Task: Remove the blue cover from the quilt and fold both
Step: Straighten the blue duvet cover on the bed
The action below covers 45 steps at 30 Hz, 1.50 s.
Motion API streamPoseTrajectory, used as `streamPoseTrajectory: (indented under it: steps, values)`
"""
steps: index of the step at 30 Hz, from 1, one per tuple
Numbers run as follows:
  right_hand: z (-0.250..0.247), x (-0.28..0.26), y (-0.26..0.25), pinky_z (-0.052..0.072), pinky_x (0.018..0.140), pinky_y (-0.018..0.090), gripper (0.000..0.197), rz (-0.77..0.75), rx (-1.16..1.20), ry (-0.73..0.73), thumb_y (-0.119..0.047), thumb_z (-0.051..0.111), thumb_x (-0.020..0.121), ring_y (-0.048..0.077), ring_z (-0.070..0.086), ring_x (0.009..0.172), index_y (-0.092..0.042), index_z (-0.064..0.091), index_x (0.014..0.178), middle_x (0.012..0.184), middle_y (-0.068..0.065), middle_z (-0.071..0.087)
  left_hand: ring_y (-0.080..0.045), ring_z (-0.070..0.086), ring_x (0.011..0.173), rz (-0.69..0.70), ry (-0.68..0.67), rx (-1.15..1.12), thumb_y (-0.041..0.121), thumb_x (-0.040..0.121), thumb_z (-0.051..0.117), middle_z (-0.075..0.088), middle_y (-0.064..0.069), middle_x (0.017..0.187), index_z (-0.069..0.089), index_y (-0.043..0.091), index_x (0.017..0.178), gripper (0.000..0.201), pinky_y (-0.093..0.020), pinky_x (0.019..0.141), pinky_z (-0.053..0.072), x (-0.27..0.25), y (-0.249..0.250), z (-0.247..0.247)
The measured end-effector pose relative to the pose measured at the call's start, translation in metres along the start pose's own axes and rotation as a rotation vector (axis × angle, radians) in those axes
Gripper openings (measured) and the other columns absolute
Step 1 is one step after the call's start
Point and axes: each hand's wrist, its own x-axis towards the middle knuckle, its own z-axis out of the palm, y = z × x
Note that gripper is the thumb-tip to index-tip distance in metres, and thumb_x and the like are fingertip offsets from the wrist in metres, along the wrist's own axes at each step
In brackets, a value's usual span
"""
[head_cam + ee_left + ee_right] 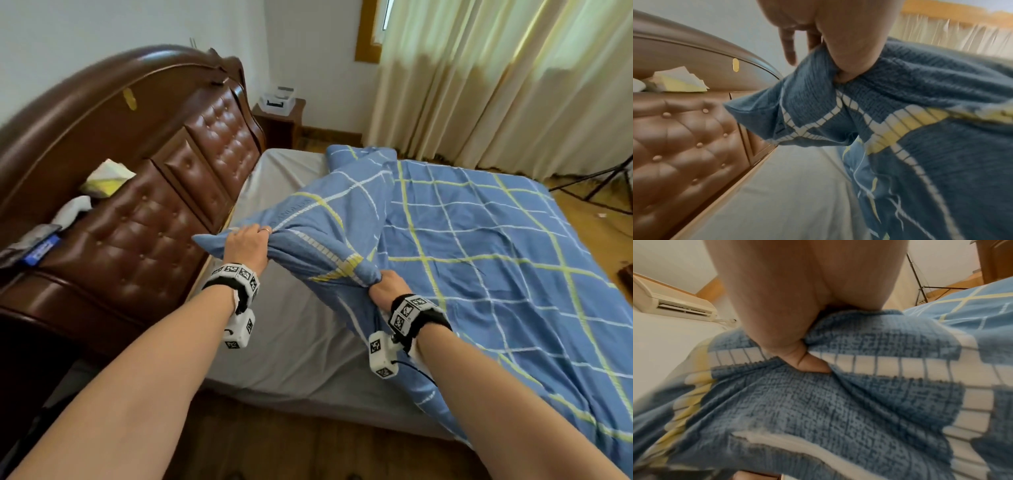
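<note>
- blue checked cloth, the blue cover [479,240] with white and yellow lines, lies spread over the right part of the bed [298,342], its near left corner lifted off the grey sheet
- the left hand [247,244] reaches forward with the arm nearly straight, back of the hand up, and grips the corner of the cover; in the left wrist view the thumb [849,48] presses the cloth into the curled fingers [789,47], and the corner's tip sticks out past the hand toward the headboard [164,192]
- the right hand [387,287] sits lower and nearer the body, closed in a fist on a bunch of the same edge; the right wrist view shows the thumb [805,361] dug into gathered cloth
- between the two hands the edge is pulled taut, running from the headboard side down toward the person
- the raised part forms a ridge that slopes away toward the far side of the bed; the rest lies flat, its long axis running from the head of the bed toward the foot at the right
- whether the quilt is inside the cover cannot be told
- cream curtains [513,85] hang behind the bed
</note>
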Motion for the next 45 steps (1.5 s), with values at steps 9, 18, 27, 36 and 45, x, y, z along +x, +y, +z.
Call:
streamPoseTrajectory:
  steps: [9,18,27,36,45]
  values:
    - [0.157,-0.009,-0.179,0.047,0.096,0.052,0.076,-0.165,-0.295,-0.081,-0.017,0.058,0.082,0.034,0.059,0.113,-0.039,0.023,0.145,0.132,0.007,0.055,-0.026,0.057,0.107,0.167,-0.122,0.239,0.013,0.091,0.048,0.061,0.001,0.111,0.062,0.028,0.121,0.037,-0.037,0.088,0.044,-0.065,-0.212,-0.040]
    - [0.290,-0.040,-0.216,0.049,0.090,0.034,0.027,-0.272,-0.387,-0.549,-0.014,0.053,0.089,0.033,0.059,0.114,-0.012,0.062,0.115,0.121,0.011,0.064,-0.025,0.064,0.112,-0.214,-0.732,0.203,0.029,0.086,0.052,0.066,-0.003,0.120,0.060,0.022,0.118,0.033,-0.036,0.091,0.052,-0.174,-0.315,0.053]
    - [0.205,-0.028,-0.100,0.052,0.086,0.028,0.040,0.020,-0.076,-0.411,-0.011,0.056,0.090,0.023,0.065,0.101,-0.020,0.059,0.130,0.115,0.004,0.067,-0.030,0.057,0.119,0.007,-0.773,-0.045,0.041,0.081,0.062,0.055,-0.008,0.134,0.051,0.022,0.134,0.056,-0.040,0.097,0.049,-0.102,-0.184,0.088]
    - [-0.014,-0.099,0.144,0.052,0.092,0.036,0.040,0.090,0.163,-0.050,-0.012,0.057,0.090,0.024,0.065,0.105,-0.024,0.060,0.128,0.114,0.003,0.070,-0.026,0.051,0.127,0.428,-0.586,-0.152,0.034,0.089,0.058,0.046,-0.004,0.144,0.046,0.028,0.141,0.053,-0.039,0.104,0.043,-0.054,0.188,0.012]
    - [-0.215,-0.270,0.507,0.055,0.082,0.037,0.039,0.383,0.287,0.282,-0.016,0.059,0.090,0.025,0.067,0.093,-0.020,0.059,0.128,0.110,0.003,0.070,-0.023,0.058,0.118,0.879,-0.600,-0.148,0.037,0.093,0.055,0.056,-0.002,0.136,0.053,0.027,0.134,0.043,-0.039,0.098,0.048,-0.146,0.619,-0.038]
